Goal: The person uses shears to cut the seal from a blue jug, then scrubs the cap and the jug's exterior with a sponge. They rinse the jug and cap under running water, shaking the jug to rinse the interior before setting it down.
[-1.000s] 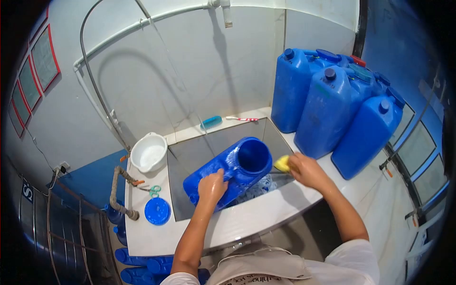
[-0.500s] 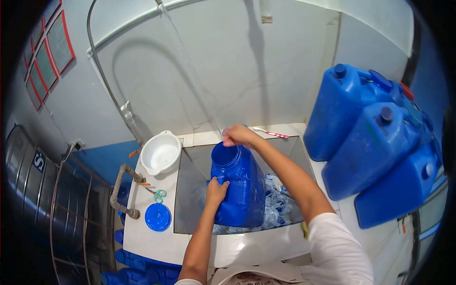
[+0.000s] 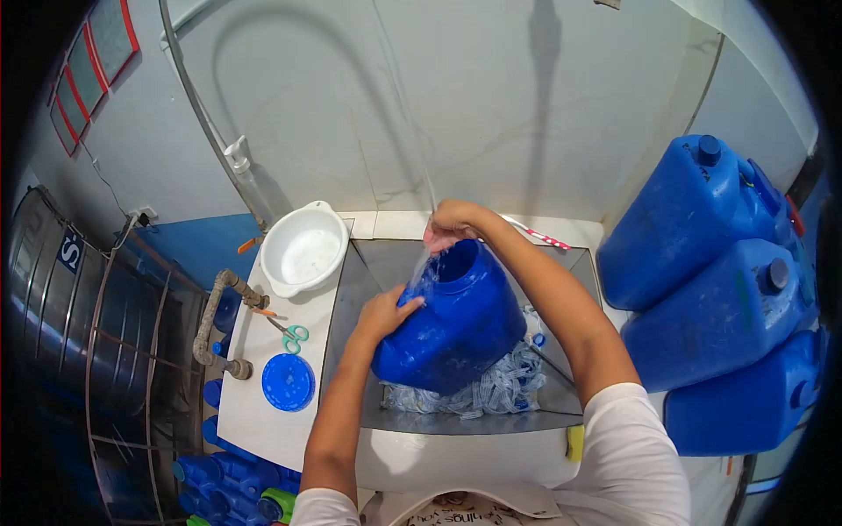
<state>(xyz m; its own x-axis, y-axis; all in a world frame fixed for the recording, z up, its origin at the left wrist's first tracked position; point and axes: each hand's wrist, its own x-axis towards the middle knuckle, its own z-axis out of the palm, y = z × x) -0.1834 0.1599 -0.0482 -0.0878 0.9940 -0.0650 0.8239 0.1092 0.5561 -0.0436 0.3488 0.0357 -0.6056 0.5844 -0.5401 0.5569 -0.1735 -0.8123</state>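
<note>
A big blue water jug (image 3: 465, 329) leans inside the sink (image 3: 557, 261), its wide round mouth tipped up. My left hand (image 3: 383, 314) grips the jug's left shoulder, thumb stretched toward the mouth. Beside the rim, my right hand (image 3: 452, 226) has its fingers bent together under a thin stream of water (image 3: 430, 188). Whatever those fingers hold, if anything, is hidden. Water splashes over the rim and my left thumb. Under the jug lies a heap of crumpled clear plastic (image 3: 500, 386) with blue bits.
Left of the sink are a white basin (image 3: 307, 250), green-handled scissors (image 3: 295, 338), a blue lid (image 3: 288, 382) and a pipe (image 3: 210, 316). A red-and-white handled brush (image 3: 548, 239) lies behind. Several blue jugs (image 3: 702, 307) crowd the right; a yellow item (image 3: 574, 443) sits at the front edge.
The jug has tilted and turned, its mouth now facing up and right. My left hand has shifted up its side. My right hand has come into the water stream. The view has shifted.
</note>
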